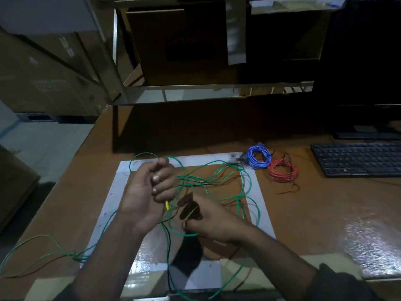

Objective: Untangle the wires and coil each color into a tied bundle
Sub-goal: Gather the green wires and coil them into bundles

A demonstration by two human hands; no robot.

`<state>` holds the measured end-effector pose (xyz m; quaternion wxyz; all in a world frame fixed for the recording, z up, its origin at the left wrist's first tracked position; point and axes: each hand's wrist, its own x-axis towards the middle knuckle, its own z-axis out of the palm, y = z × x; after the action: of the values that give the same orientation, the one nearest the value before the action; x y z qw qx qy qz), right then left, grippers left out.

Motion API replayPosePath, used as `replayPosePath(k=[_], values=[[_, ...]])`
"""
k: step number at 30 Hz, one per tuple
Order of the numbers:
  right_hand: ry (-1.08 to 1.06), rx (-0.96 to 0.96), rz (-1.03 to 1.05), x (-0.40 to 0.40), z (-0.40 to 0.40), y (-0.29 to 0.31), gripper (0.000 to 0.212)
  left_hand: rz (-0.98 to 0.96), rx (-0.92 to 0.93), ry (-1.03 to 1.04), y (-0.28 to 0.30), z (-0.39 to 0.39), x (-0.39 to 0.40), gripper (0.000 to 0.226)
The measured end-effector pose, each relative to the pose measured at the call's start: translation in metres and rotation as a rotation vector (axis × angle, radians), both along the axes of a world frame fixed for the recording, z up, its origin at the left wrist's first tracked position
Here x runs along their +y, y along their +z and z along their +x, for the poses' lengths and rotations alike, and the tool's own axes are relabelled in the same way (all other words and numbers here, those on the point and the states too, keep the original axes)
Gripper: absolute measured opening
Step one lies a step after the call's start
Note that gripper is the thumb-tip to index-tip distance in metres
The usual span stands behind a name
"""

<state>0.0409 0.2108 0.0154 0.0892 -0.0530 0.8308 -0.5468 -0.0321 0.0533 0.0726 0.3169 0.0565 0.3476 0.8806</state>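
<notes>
Hands (152, 192) gripping green wire (217, 170), table edge (86, 135) left

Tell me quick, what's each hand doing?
Left hand: fingers curled round the green wire.
Right hand: pinching a green wire loop.

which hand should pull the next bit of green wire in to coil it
Right hand: it pinches a loose green wire loop, while the left hand already grips the gathered strands.

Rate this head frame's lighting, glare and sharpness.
Head view: dim overall, the shelving behind nearly black; glare on the glossy wooden table at right; wide-angle bending at the edges; left hand and right hand slightly soft; thin green wire, coiled blue wire bundle and coiled red wire bundle readable.
</notes>
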Motion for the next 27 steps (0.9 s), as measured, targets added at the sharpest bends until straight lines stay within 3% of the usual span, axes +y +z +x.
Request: replayPosePath(k=[2, 5, 8, 12, 17, 22, 27], values=[[0.036, -0.044, -0.061, -0.003, 0.006, 0.002, 0.001, 0.029, 0.037, 0.094, 0.003, -0.006, 0.003, 0.027], [0.011, 0.038, -0.06, -0.006, 0.016, 0.01, 0.034, -0.036, 0.141, 0.289, 0.002, -0.02, 0.004, 0.027], [0.096, 0.175, 0.051, 0.0, 0.024, 0.025, 0.032, -0.192, 0.32, 0.389, -0.003, -0.029, 0.005, 0.031], [0.184, 0.344, 0.191, -0.001, 0.019, 0.031, 0.023, -0.411, 0.463, 0.287, -0.012, -0.015, 0.018, 0.033], [-0.085, 0.493, 0.191, 0.01, 0.006, 0.04, 0.023, -0.724, 0.649, 0.154, -0.016, 0.007, 0.026, 0.033], [-0.304, 0.542, 0.188, 0.021, -0.001, 0.05, 0.027, -0.725, 0.539, -0.023, -0.016, 0.012, 0.021, 0.04], [-0.435, 0.494, 0.088, 0.03, -0.016, 0.052, 0.031, -0.523, 0.357, -0.17, -0.011, 0.003, 0.014, 0.042]])
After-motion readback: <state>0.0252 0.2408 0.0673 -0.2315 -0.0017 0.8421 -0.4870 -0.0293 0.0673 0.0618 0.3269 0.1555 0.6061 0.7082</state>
